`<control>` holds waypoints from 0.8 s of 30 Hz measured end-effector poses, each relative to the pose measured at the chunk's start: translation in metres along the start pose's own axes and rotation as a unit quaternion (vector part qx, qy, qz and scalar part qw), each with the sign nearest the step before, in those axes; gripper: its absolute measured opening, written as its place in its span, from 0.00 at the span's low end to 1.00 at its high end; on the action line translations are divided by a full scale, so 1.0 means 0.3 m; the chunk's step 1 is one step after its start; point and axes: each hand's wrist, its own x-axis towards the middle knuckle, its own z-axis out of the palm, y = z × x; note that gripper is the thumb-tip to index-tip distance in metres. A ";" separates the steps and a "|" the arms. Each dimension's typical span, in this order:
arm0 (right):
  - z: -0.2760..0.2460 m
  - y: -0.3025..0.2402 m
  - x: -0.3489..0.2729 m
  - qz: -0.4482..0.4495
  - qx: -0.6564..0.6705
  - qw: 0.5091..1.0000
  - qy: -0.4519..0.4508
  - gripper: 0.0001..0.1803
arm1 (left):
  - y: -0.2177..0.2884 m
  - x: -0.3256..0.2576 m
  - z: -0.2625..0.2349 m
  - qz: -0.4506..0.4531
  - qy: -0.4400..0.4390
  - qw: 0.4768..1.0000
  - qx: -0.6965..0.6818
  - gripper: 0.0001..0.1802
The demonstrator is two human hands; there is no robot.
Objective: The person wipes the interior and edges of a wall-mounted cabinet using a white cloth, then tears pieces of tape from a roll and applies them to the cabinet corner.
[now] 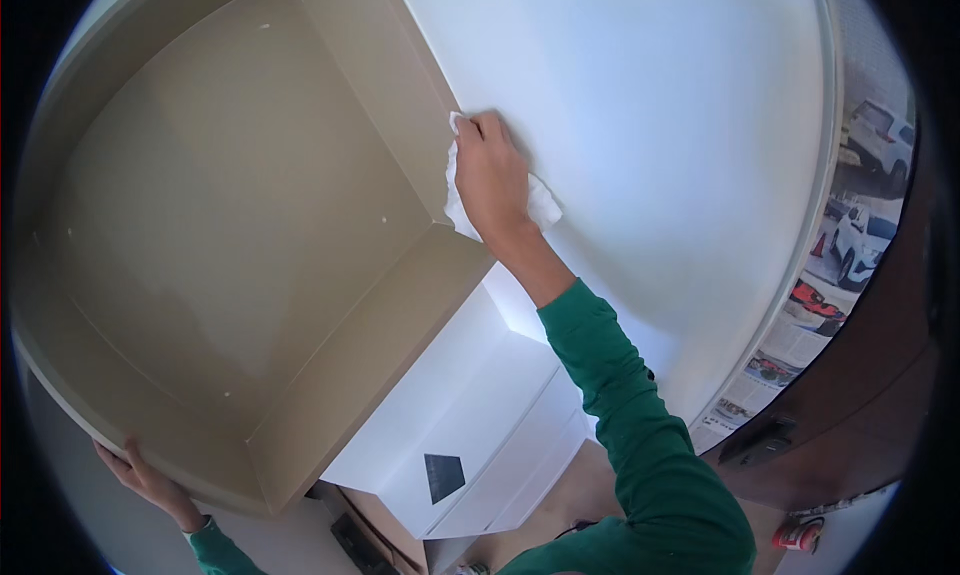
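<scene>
My right hand [490, 180] presses a crumpled white cloth [543, 207] flat against a white wall panel [650, 125], right beside the beige frame of an open wall recess [230, 195]. My green sleeve [630, 425] runs down to the lower edge. My left hand [150, 485] rests with its fingers spread on the lower left rim of the beige recess and holds nothing.
Below the recess stands a white stepped cabinet [470, 415] with a small dark square on its front. Newspaper sheets [810, 315] cover a strip at the right, next to dark brown wood [860, 405]. A red-and-white container [800, 531] sits at the lower right.
</scene>
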 end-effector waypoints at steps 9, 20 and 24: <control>0.054 -0.090 0.272 -0.089 -0.097 0.989 0.062 0.04 | -0.038 -0.005 0.002 -0.026 0.019 0.999 -0.001 0.43; 0.002 -0.075 0.244 -0.105 -0.119 0.987 0.026 0.07 | -0.018 -0.018 0.033 -0.073 0.045 0.996 -0.036 0.48; -0.006 -0.031 0.125 -0.070 -0.163 0.983 -0.040 0.07 | -0.028 -0.026 0.049 -0.056 0.048 0.997 -0.030 0.48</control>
